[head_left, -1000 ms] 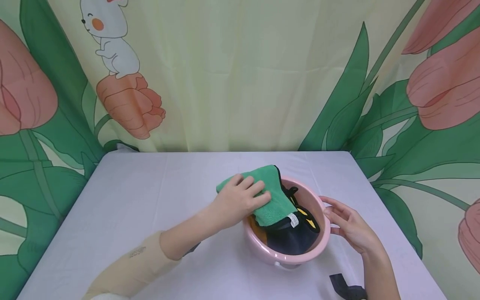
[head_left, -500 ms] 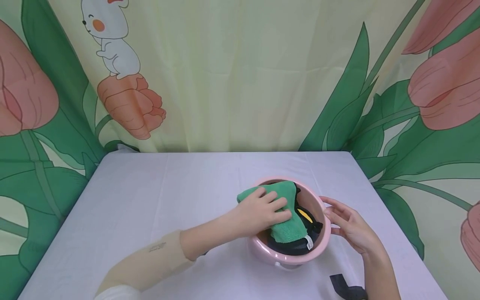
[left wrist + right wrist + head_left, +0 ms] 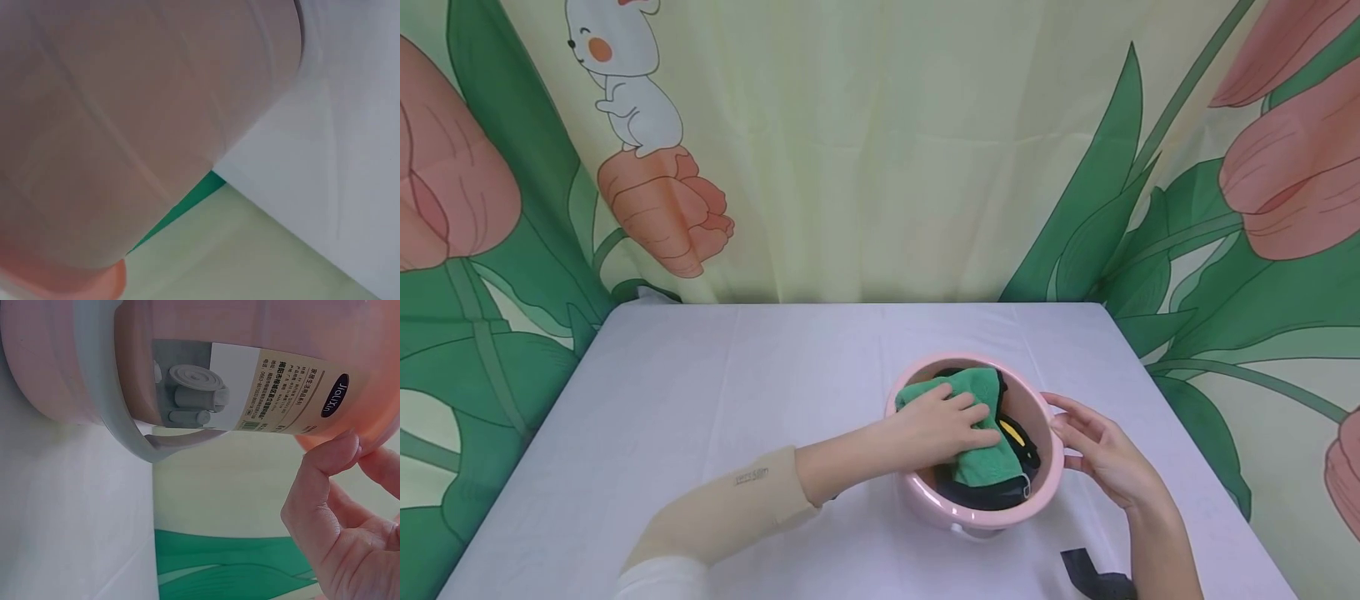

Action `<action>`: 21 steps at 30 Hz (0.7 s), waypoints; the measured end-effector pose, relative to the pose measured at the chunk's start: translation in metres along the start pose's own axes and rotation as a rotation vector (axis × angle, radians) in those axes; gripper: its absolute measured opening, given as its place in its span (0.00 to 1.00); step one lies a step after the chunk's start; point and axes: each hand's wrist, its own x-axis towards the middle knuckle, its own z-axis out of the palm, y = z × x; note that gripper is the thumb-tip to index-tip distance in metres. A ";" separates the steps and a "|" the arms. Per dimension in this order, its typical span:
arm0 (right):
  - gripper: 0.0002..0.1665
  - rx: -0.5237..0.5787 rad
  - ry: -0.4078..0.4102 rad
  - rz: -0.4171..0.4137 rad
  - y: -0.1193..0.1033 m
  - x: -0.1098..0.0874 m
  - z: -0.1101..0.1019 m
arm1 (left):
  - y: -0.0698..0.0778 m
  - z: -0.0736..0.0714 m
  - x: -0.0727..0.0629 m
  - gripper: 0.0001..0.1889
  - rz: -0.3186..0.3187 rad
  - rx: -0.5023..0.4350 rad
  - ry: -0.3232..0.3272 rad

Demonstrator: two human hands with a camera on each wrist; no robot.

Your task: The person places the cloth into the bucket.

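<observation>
A pink bucket (image 3: 898, 492) stands on the table, right of centre. Inside it lies a folded green towel (image 3: 988, 467) with black edging and a small white tag. My left hand (image 3: 936, 429) reaches over the near left rim and grips the towel from above, fingers spread across it. Under and beside the towel shows a black item with yellow patches (image 3: 1017, 433); its kind is unclear. My right hand (image 3: 1101, 450) pinches the bucket's right rim between thumb and fingers. In the right wrist view the right thumb (image 3: 340, 450) meets the rim.
A white cloth covers the table (image 3: 737, 375). A pale bail handle (image 3: 125, 437) hangs against the bucket's side, near a printed label (image 3: 281, 387). A black strap (image 3: 1093, 575) shows by the right forearm. Behind the table hangs a printed curtain (image 3: 865, 167).
The left hand has moved right and down with the green towel, from over the bucket's far left rim into the bucket. The right hand has stayed on the rim.
</observation>
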 end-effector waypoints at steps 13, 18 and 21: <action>0.22 -0.013 0.017 0.008 -0.005 -0.001 0.004 | 0.003 0.005 0.008 0.28 -0.018 -0.019 -0.271; 0.23 -0.024 0.019 0.014 -0.008 -0.002 0.005 | 0.003 0.002 0.008 0.27 -0.019 -0.027 -0.338; 0.23 -0.029 0.022 0.017 -0.008 -0.002 0.005 | 0.003 0.002 0.008 0.27 -0.017 -0.035 -0.348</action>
